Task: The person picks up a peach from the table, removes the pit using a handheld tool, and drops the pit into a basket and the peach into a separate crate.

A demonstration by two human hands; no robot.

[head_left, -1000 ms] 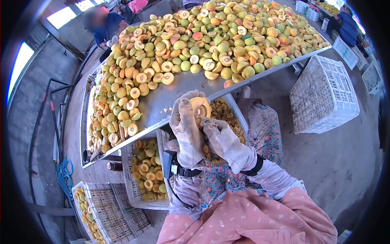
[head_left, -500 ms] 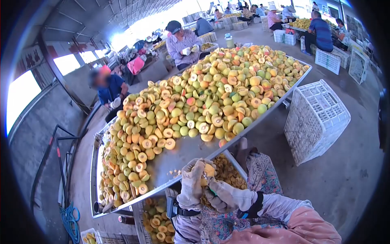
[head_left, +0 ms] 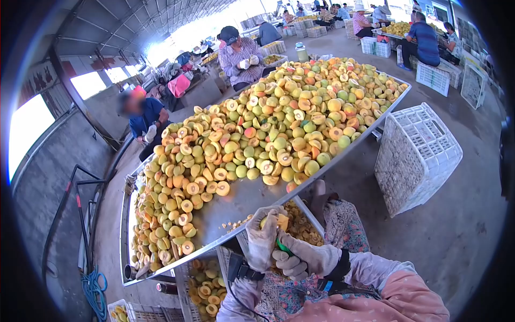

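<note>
My left hand (head_left: 263, 241), in a pale work glove, is closed around a yellow-orange fruit piece (head_left: 282, 221) just off the metal table's near edge. My gloved right hand (head_left: 303, 256) is wrapped round a small tool whose green part (head_left: 284, 247) shows against the fruit; its tip is hidden. Halved and whole fruits (head_left: 257, 134) are heaped across the metal table (head_left: 236, 203). Below my hands, a container holds small fruit bits or pits (head_left: 307, 232). Fruit halves (head_left: 206, 292) fill a crate under the table edge.
A white plastic crate (head_left: 416, 158) stands right of the table. Two people sit across the table, one in a striped shirt (head_left: 241, 59), one in dark blue (head_left: 145, 117). More people and crates are farther back. A blue hose (head_left: 94, 292) lies at lower left.
Both hands have shifted slightly, and the tool's green part now shows more clearly between them. The fruit is still in my left hand. The view has moved a little.
</note>
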